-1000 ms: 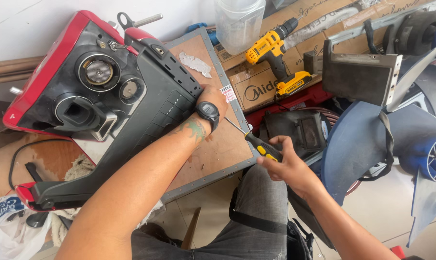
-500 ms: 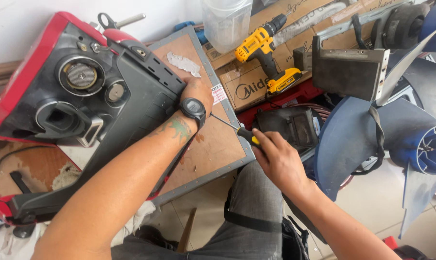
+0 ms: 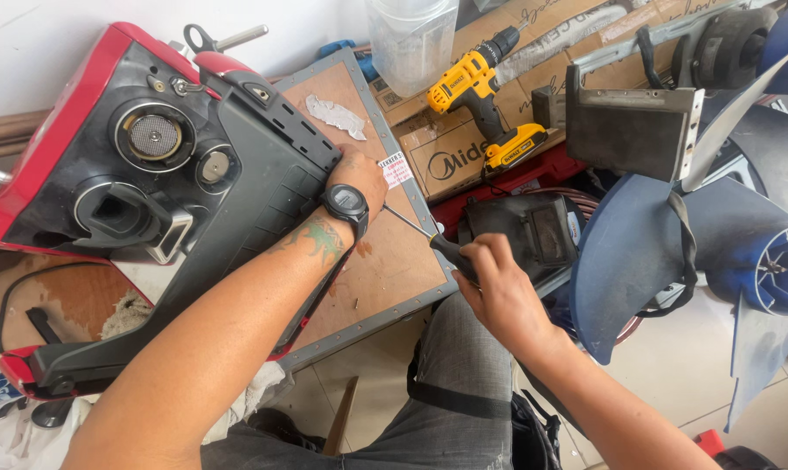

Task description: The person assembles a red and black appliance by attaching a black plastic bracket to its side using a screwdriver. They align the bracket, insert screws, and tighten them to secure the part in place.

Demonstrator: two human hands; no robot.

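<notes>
**Crowded bench, little room to move**

Packed tight all round: yellow drill point(image 3: 485, 104) and cardboard box point(image 3: 451, 157) at upper middle, blue fan blades point(image 3: 673, 261) at right. Big red and black lamp housing point(image 3: 141, 183) at upper left, lying on a wooden board point(image 3: 385, 261). Left hand point(image 3: 359, 174) pressed flat against housing edge, arm stretched up from bottom left. Right hand point(image 3: 498, 283) at centre, curled tight round screwdriver point(image 3: 429, 237), tip aimed under left wrist.

The lamp housing point(image 3: 141, 200) lies on the board point(image 3: 385, 261), toward nine o'clock. The left hand point(image 3: 359, 174) rests at its three o'clock edge; the screwdriver point(image 3: 429, 239) (in the right hand point(image 3: 498, 292)) lies at four. The drill point(image 3: 485, 104) sits on cartons point(image 3: 446, 152) at one o'clock.
</notes>
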